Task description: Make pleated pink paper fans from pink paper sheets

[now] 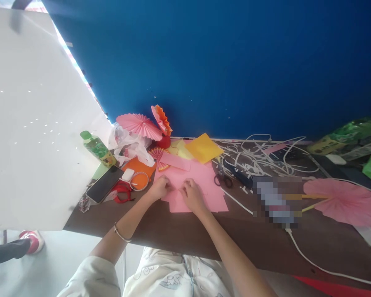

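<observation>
A person's left hand (159, 187) and right hand (191, 195), fingers curled, pinch a flat pink paper sheet (194, 185) on the dark brown table (160, 231); black-handled scissors (223, 180) lie just right of it; uneven pressure could likely skew the crease.

- Left hand (159, 187) and right hand (192, 195): both pressed on pink paper sheet (204, 185), mid-tabletop near the front edge.
- Yellow paper square (203, 148): behind the sheet, toward the back edge.
- Scissors (223, 180): just beside the sheet's right edge.
- Smartphone (104, 184) and green-capped bottle (97, 147): left edge of the tabletop (179, 235).
- Pink paper fan (348, 201): right end.
</observation>
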### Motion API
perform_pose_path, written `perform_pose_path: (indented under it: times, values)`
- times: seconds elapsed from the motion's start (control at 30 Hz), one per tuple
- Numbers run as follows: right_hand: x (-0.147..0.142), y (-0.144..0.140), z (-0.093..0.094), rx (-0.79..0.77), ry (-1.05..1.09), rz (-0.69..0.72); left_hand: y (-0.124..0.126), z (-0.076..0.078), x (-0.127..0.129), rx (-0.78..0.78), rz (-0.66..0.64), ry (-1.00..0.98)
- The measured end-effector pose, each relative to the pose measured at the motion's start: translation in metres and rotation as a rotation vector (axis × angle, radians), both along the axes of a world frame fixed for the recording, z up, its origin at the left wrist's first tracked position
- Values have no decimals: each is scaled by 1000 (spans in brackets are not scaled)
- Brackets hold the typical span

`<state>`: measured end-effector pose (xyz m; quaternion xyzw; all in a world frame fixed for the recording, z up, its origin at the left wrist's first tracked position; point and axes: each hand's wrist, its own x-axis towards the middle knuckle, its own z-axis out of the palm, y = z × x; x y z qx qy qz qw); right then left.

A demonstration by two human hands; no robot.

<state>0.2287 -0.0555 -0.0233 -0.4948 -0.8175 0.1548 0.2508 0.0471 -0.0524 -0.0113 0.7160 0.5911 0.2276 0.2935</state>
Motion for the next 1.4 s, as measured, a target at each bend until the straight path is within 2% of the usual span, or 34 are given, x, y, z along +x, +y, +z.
perform_pose_path:
  times: [0.23,0.4,0.47,0.57,0.67,0.8,1.0,1.23,1.4]
  values:
    - [-4,-1,4,-19,-56,-32,1,-6,3,-13,56,81]
    - [-5,3,7,-39,-111,-31,-15,5,13,10,137,173]
    - [-6,5,7,-42,-122,-32,-27,9,20,106,151,287]
    - [-7,6,6,-40,-118,-42,-43,6,31,383,4,446]
    - [-7,5,4,-33,-87,-42,-53,-4,37,477,-119,524]
    - [4,5,1,-24,-10,19,-60,-11,38,455,-200,618]
    - [27,5,-4,1,86,55,-66,-11,36,396,-233,672]
    - [24,3,-5,4,88,20,-68,-7,39,358,-205,647]
    - [21,3,-3,-8,59,-24,-69,-8,44,347,-176,704]
